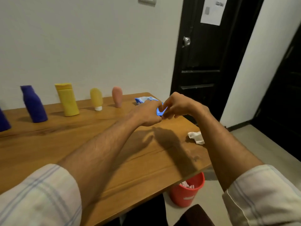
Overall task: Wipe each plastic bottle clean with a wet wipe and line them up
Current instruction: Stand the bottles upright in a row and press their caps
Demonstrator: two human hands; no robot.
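Five bottles [67, 100] stand lined up toward ten o'clock. The left hand [148, 113] and right hand [180, 106] both pinch the wipe pack [143, 99]; more wiping seems due.

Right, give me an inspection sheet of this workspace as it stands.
Surface: wooden table, set against a white wall.
Job's things: standing in a row by the wall are a cut-off purple bottle, full purple bottle, yellow bottle, yellow tube and pink tube. The wet wipe pack lies to their right.
Clutter: crumpled wipe near the table's right edge.
Hands: left hand and right hand both pinch the pack.
Cables: nothing seen.
Surroundings: red bin holding used wipes on the floor; black door with a paper sheet on it.
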